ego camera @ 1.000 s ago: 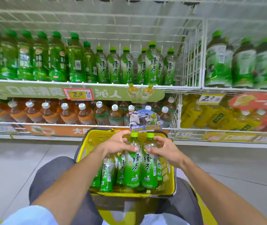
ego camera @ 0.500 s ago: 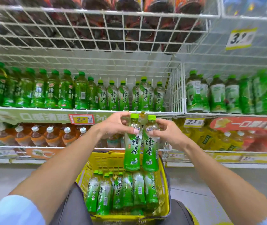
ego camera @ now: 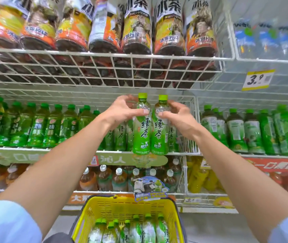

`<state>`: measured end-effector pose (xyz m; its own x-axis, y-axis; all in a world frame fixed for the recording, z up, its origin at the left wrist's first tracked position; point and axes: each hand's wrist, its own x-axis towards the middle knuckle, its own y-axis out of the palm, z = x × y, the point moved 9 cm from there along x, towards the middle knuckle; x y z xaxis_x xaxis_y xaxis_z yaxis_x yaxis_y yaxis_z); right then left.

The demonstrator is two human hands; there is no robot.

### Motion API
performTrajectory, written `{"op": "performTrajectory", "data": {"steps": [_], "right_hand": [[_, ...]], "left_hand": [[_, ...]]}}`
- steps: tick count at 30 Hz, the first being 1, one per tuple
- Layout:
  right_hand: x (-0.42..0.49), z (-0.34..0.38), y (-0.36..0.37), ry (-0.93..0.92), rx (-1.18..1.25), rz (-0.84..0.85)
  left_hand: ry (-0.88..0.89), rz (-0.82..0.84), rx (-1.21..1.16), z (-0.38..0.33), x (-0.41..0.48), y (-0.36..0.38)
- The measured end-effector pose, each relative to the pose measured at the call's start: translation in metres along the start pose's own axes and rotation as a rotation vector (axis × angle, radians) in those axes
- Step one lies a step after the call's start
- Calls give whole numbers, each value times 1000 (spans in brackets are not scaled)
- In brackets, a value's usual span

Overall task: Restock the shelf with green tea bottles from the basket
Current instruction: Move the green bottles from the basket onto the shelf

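Note:
Two green tea bottles are held upright side by side in front of the middle shelf. My left hand (ego camera: 122,112) grips the left bottle (ego camera: 141,130) near its neck. My right hand (ego camera: 178,116) grips the right bottle (ego camera: 159,132) the same way. Their bases hang level with the front rail of the white wire shelf (ego camera: 181,153), where more green tea bottles (ego camera: 120,137) stand behind them. Below, on my lap, the yellow basket (ego camera: 90,216) holds several more green tea bottles (ego camera: 139,230) lying with caps toward the shelf.
Other green bottled drinks (ego camera: 39,127) fill the same shelf to the left, and another bay of green bottles (ego camera: 250,130) lies right of a wire divider. Dark tea bottles (ego camera: 136,28) sit on the shelf above. White-capped brown tea bottles (ego camera: 104,178) stand on the shelf below.
Both hands have lifted the two bottles out of the basket and up to the middle shelf's height. The view has tilted upward, so the top shelf now shows.

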<state>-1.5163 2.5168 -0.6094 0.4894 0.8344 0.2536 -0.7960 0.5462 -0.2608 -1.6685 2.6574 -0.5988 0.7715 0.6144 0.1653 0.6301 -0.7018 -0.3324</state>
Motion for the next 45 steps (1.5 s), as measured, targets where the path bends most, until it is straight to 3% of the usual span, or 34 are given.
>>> {"op": "performTrajectory", "data": {"steps": [6, 10, 12, 18, 26, 34, 41, 45], "right_hand": [[18, -41, -1, 96, 10, -43], [19, -54, -3, 121, -4, -46], [21, -60, -5, 110, -20, -38], [20, -58, -5, 97, -24, -44], [22, -61, -1, 126, -82, -14], [26, -76, -2, 171, -190, -49], [43, -81, -9, 212, -232, -76], [46, -91, -14, 232, -242, -94]], "left_hand": [[-120, -43, 56, 47, 17, 16], [-150, 78, 117, 77, 16, 43], [-156, 44, 61, 87, 14, 44], [-41, -154, -121, 51, 34, 16], [12, -158, -157, 61, 41, 22], [-111, 31, -74, 73, 39, 41], [-135, -92, -55, 85, 52, 37], [-136, -72, -91, 83, 62, 45]]}}
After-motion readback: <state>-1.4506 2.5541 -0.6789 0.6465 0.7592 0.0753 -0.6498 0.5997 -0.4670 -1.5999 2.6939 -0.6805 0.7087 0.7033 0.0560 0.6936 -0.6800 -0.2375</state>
